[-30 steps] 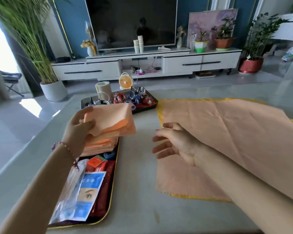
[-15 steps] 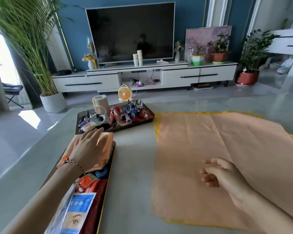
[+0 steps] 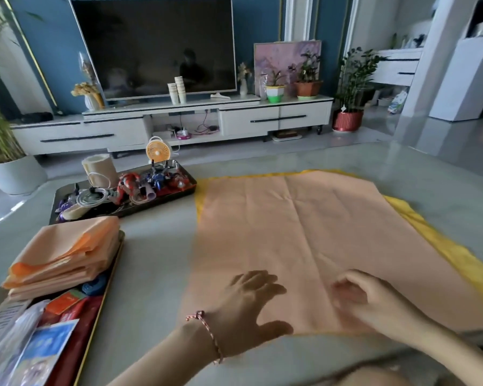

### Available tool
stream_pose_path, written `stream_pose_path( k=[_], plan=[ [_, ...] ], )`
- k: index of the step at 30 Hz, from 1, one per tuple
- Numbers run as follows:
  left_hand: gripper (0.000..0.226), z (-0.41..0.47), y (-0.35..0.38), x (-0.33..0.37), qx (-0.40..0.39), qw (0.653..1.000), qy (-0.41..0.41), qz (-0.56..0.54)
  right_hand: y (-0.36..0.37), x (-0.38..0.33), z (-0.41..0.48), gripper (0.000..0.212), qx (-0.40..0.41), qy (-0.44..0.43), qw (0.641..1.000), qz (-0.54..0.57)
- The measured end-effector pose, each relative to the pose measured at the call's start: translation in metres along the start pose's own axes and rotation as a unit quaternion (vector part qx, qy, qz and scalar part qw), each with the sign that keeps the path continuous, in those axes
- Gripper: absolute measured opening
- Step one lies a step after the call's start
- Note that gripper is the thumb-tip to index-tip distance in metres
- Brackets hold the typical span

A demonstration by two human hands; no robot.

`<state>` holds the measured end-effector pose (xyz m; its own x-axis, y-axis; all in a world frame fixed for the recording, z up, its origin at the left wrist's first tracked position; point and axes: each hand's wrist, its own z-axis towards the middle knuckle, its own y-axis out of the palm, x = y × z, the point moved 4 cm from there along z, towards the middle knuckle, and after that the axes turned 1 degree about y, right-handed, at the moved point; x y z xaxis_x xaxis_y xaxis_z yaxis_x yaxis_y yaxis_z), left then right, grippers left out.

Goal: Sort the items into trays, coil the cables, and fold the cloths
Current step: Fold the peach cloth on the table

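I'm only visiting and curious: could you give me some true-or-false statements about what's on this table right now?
1. The large peach cloth lies spread flat on the grey table. True.
2. A yellow cloth lies under it, showing past its edges. True.
3. The left hand holds a folded cloth in the air. False: it lies open on the spread cloth's near part, holding nothing.
4. The stack of folded orange cloths sits on the bare table. False: it sits on the near gold-rimmed tray.
5. A coiled white cable lies in the far dark tray. True.
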<state>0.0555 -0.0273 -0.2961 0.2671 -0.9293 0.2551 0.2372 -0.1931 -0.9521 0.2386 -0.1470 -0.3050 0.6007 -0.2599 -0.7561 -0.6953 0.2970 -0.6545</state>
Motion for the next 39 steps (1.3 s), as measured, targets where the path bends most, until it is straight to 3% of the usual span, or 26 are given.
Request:
stream_pose_path(
  k=[5, 8, 13, 17, 20, 22, 25, 28, 30, 33, 39],
  plan=[
    [0.05, -0.002, 0.024, 0.005, -0.029, 0.999, 0.033, 0.021, 0.001, 0.01, -0.016, 0.036, -0.037, -0.111, 0.983, -0.142],
    [0.033, 0.0, 0.013, 0.017, 0.029, 0.993, 0.095, 0.058, -0.001, 0.01, -0.017, 0.025, -0.006, -0.157, 0.969, -0.191],
    [0.035, -0.003, 0.013, 0.03, 0.036, 0.99, 0.104, 0.088, 0.005, 0.005, -0.019, 0.016, 0.023, -0.186, 0.95, -0.251],
    [0.038, -0.002, 0.009, 0.032, -0.002, 0.995, 0.071, 0.074, -0.006, 0.004, -0.016, 0.015, 0.031, -0.128, 0.976, -0.175],
    [0.044, 0.003, 0.017, 0.025, -0.048, 0.996, -0.013, 0.079, -0.01, 0.005, -0.013, 0.018, 0.029, -0.079, 0.99, -0.113],
    [0.039, 0.008, 0.017, 0.023, -0.039, 0.994, -0.053, 0.09, -0.009, 0.005, -0.011, 0.02, 0.041, -0.073, 0.992, -0.097],
    [0.034, 0.018, 0.013, 0.019, -0.021, 0.987, -0.093, 0.127, -0.007, -0.002, -0.008, 0.008, 0.046, -0.109, 0.977, -0.177],
    [0.027, 0.023, 0.008, 0.005, -0.023, 0.981, -0.147, 0.125, -0.003, 0.001, -0.007, 0.027, 0.032, -0.13, 0.953, -0.273],
    [0.024, 0.022, 0.004, -0.004, -0.033, 0.983, -0.159, 0.088, -0.009, 0.009, -0.007, 0.039, 0.048, -0.107, 0.947, -0.3],
    [0.024, 0.019, -0.01, -0.015, -0.037, 0.985, -0.15, 0.079, -0.029, 0.022, -0.007, 0.037, 0.079, -0.062, 0.944, -0.315],
    [0.022, 0.013, -0.038, -0.027, -0.135, 0.979, -0.139, 0.061, -0.066, 0.027, -0.006, 0.028, 0.009, 0.049, 0.95, -0.309]
  ],
)
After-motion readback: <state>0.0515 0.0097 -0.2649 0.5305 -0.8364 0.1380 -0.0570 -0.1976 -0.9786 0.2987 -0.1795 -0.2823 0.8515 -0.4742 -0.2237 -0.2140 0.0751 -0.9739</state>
